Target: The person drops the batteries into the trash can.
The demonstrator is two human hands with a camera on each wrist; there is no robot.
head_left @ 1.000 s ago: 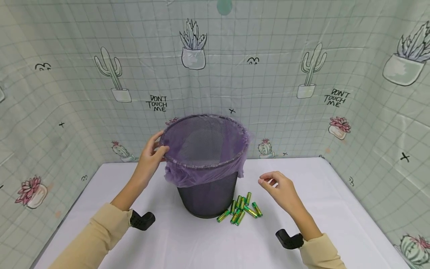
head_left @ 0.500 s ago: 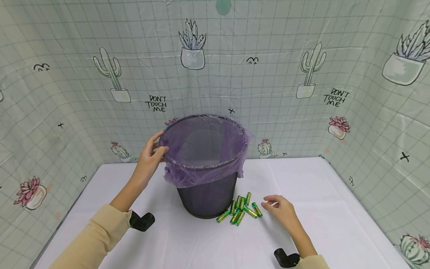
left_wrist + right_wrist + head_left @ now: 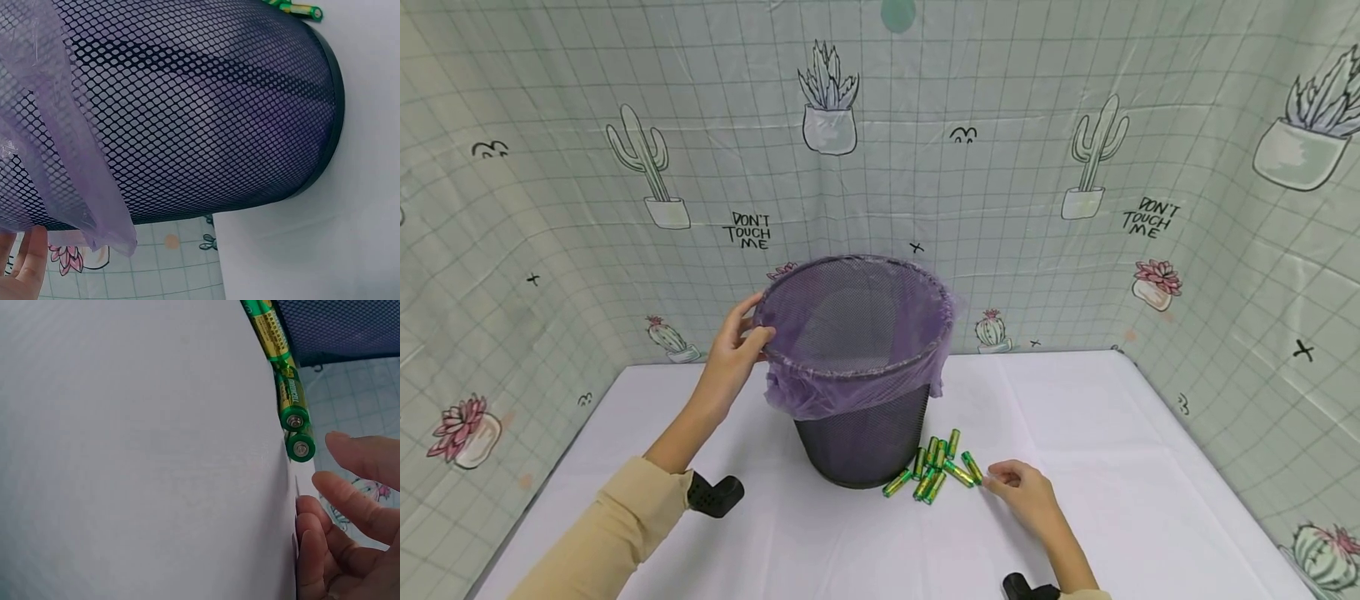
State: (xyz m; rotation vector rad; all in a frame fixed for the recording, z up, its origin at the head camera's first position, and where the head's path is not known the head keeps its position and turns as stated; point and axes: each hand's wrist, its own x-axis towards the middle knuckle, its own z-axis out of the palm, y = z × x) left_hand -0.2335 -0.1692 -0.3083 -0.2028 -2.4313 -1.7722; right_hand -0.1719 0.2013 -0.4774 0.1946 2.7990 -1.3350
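A black mesh wastebasket (image 3: pixel 865 446) stands on the white-covered table, lined with a purple bag (image 3: pixel 831 398) folded over its rim. My left hand (image 3: pixel 732 354) holds the rim on the left side, thumb at the front and fingers behind. Several green-and-gold batteries (image 3: pixel 936 477) lie in a loose group at the basket's right foot. Close by the rightmost battery (image 3: pixel 972 468) is my right hand (image 3: pixel 1028 502), low over the cloth. In the right wrist view, its thumb and index finger stand apart just short of a battery end (image 3: pixel 301 448).
The white tablecloth (image 3: pixel 1127 467) reaches back to a hanging cloth (image 3: pixel 880 192) printed with a grid and cactus drawings, which also covers both sides. A black wrist device (image 3: pixel 715 497) sits at the left cuff, another (image 3: pixel 1028 588) at the right.
My right hand has come down and toward me, from above the cloth to beside the rightmost battery. The left hand keeps its place on the rim, and the batteries lie as before.
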